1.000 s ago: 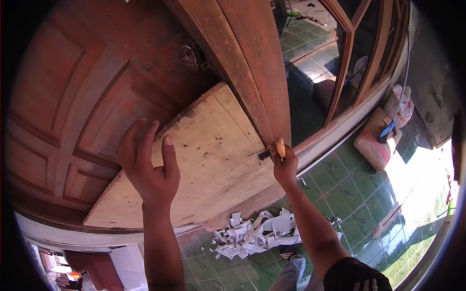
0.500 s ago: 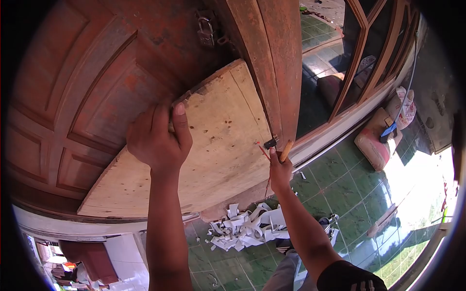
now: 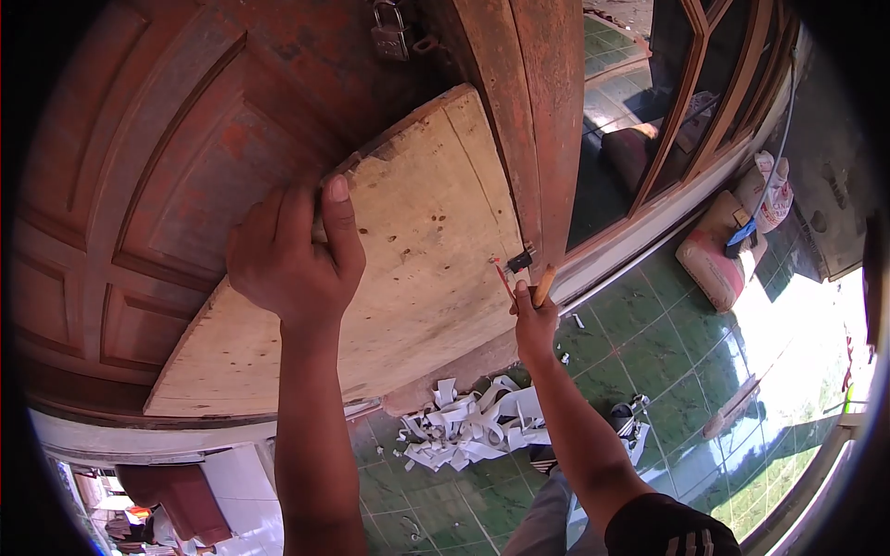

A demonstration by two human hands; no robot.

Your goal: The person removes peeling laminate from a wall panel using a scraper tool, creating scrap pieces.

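Observation:
A pale plywood board [image 3: 408, 241] with a curved outline and dark knots leans against a brown wooden door [image 3: 213, 167]. My left hand [image 3: 297, 246] is closed over the board's upper edge, thumb toward its face. Near the board's lower right corner, my right hand [image 3: 535, 320] is closed around a tool with a light wooden handle [image 3: 546, 280]. A small black piece [image 3: 521, 260] and a thin red strip [image 3: 503, 278] show just beyond the right thumb, overlapping the board. The tool's working end is hidden, so I cannot tell its kind.
A padlock [image 3: 390, 32] hangs on the door. White curled strips [image 3: 468, 426] lie on the green tiled floor [image 3: 640, 347] below the board. Filled sacks [image 3: 718, 255] rest by the wall, with a blue-headed brush [image 3: 742, 232] against them. A window frame [image 3: 672, 120] stands at right.
The view has shifted slightly, so the board and door frame sit a little differently. The right thumb and black piece have moved slightly; both hands keep their grips.

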